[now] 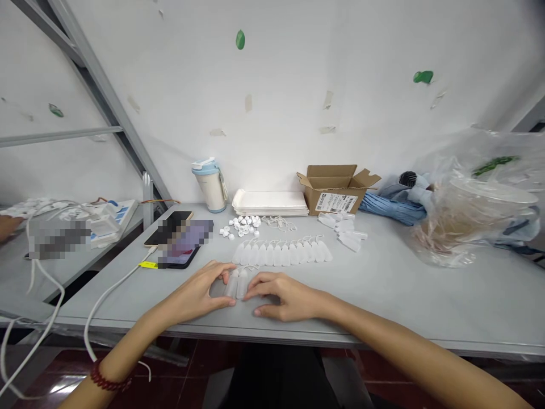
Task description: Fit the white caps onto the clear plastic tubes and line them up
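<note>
Two small translucent plastic tubes with white cord loops lie side by side at the table's front. Around the left one curls my left hand, index finger at its top end and thumb at its bottom end. My right hand rests on the table with fingers apart, its fingertips touching the right tube and its thumb away from it. Just beyond, similar corded tubes form a long row. Behind that row are a pile of white caps and loose white cords.
Loose translucent tubes lie before an open cardboard box. A white stack and a cup stand along the wall. Two phones and a white cable are left; a plastic bag is right.
</note>
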Motion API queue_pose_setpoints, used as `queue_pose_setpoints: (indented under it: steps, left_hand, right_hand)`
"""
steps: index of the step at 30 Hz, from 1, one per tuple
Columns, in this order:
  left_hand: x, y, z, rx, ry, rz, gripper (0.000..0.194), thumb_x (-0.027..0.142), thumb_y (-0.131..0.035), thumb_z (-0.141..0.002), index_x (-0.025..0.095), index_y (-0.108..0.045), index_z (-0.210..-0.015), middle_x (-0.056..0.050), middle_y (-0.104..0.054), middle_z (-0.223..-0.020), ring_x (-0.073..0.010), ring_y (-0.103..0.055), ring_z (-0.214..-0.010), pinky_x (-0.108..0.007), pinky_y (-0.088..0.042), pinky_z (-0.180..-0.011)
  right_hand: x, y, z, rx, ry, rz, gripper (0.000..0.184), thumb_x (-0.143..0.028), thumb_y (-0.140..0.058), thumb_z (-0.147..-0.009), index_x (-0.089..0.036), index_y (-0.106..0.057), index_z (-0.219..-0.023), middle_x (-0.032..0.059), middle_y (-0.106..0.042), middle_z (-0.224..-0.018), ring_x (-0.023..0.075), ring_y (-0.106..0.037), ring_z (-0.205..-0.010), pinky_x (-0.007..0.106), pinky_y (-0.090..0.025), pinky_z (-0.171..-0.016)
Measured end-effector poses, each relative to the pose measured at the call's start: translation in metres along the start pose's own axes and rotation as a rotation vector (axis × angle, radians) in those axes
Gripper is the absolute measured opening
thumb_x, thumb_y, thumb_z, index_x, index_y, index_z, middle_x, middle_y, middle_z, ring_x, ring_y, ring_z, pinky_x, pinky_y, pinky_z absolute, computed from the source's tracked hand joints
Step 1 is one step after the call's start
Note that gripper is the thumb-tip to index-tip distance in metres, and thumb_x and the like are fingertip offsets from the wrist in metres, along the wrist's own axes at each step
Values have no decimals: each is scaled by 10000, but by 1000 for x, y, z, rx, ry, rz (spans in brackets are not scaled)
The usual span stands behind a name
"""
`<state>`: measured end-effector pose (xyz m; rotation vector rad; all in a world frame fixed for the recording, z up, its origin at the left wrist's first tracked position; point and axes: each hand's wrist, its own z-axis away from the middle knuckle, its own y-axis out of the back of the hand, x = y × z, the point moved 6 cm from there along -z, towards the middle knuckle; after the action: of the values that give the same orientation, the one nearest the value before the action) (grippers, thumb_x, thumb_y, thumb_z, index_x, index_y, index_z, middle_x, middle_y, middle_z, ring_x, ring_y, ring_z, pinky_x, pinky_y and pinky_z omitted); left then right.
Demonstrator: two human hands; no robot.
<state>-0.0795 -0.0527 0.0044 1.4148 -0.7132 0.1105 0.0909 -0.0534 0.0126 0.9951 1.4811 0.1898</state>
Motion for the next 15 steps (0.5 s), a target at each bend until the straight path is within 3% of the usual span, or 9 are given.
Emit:
queue_pose_setpoints:
  steps: [10, 15]
  left_hand:
    - [2, -1, 4, 62, -10, -26, 519, 474, -614, -766, 253, -514, -1225, -54, -604, -988, -224, -575, -897, -329, -484, -773]
    - [6, 2, 10, 44, 13, -40, 589, 492, -633, -736, 251, -490, -1254, -32, -593, -954, -217, -588, -875, -316, -484, -777]
  right_hand:
    - [4, -3, -1, -1, 2, 8, 358, -224, -626, -796, -189, -631, -1152, 78, -583, -1127, 162, -566, -970, 286, -443, -883]
    - [3, -2, -1, -4, -15, 15, 355, -228, -637, -785, -180, -636, -1136, 78, -584, -1113, 145, -570, -908, 261, -459, -840]
